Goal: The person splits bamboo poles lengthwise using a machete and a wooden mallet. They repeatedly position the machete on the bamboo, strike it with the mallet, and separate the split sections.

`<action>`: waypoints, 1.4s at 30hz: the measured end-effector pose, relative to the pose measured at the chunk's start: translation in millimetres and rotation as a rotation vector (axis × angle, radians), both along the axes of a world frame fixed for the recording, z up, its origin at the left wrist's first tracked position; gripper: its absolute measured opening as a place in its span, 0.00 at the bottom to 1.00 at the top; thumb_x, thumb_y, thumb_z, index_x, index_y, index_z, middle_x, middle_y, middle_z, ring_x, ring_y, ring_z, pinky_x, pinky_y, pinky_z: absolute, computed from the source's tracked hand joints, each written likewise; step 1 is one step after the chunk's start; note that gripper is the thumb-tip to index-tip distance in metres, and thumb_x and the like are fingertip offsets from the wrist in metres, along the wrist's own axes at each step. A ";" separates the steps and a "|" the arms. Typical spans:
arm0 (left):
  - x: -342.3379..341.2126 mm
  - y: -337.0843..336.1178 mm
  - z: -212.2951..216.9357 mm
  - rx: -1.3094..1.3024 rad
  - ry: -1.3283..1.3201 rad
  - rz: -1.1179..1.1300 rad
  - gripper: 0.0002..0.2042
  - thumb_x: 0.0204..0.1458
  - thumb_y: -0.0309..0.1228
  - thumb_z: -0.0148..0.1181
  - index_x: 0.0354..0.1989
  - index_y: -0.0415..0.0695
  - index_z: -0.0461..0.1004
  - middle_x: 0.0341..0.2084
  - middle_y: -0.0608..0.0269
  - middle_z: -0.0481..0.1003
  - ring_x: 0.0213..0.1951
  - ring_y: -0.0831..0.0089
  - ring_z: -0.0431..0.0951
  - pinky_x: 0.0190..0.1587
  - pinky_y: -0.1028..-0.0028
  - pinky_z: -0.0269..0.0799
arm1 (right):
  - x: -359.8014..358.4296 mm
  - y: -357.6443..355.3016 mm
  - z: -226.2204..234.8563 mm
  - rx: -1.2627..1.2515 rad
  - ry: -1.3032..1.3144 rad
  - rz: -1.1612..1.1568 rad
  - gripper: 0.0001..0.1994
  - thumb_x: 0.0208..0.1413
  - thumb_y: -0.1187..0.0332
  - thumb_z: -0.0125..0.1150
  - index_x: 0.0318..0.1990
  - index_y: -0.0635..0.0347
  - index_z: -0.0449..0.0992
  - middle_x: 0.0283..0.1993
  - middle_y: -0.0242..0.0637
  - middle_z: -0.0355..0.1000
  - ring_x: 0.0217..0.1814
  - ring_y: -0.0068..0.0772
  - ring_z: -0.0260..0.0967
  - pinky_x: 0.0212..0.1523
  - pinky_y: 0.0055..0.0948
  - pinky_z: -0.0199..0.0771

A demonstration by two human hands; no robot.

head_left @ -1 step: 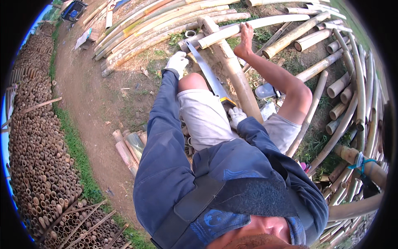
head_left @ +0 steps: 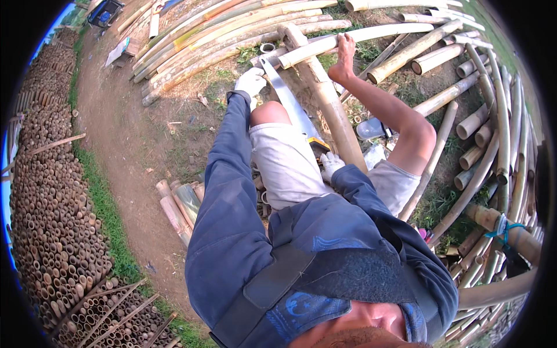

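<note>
My right hand (head_left: 331,166), in a white glove, is closed round the dark handle of a handsaw (head_left: 288,105). Yellow shows where handle meets blade, and the silver blade points away and to the left between my knees. Close to the blade's far tip is my gloved left hand (head_left: 250,82), fingers curled; what they hold, if anything, is hidden. A pale bamboo pole (head_left: 371,32) crosses a thick bamboo log (head_left: 333,110), its left end near the saw tip. My bare foot (head_left: 344,55) presses on that pole.
Long bamboo poles (head_left: 232,37) lie at the far left, with more bamboo (head_left: 435,56) piled on the right. A clear bottle (head_left: 371,129) rests beside the log. Short cut pieces (head_left: 174,209) lie left of my leg. Many stacked bamboo lengths (head_left: 58,232) line the left side beyond a dirt path.
My left hand has shifted slightly away and to the right, nearer the saw tip. The blade has turned a little and shows more of its flat side. My foot stays on the pole.
</note>
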State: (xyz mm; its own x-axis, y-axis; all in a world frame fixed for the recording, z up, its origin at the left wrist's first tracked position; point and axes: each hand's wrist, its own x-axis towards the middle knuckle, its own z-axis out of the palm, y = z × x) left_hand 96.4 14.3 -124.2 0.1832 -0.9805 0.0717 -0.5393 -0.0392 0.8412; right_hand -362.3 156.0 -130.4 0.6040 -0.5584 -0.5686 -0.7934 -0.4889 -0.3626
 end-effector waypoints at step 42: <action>-272.4 26.9 312.7 -0.884 -0.155 -0.120 0.32 0.38 0.35 0.89 0.52 0.41 0.80 0.44 0.56 0.84 0.47 0.56 0.85 0.54 0.58 0.81 | -19.5 -279.9 175.2 1.103 -1.916 -1.311 0.28 0.72 0.42 0.58 0.60 0.61 0.70 0.56 0.51 0.73 0.61 0.63 0.76 0.63 0.60 0.78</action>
State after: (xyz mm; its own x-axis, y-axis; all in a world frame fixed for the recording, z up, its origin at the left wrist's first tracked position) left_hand -176.0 41.1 188.4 0.0087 -0.5683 0.8228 -0.6075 0.6505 0.4558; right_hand -381.8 -123.9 44.9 0.3300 -0.8900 -0.3146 0.8435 0.4276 -0.3250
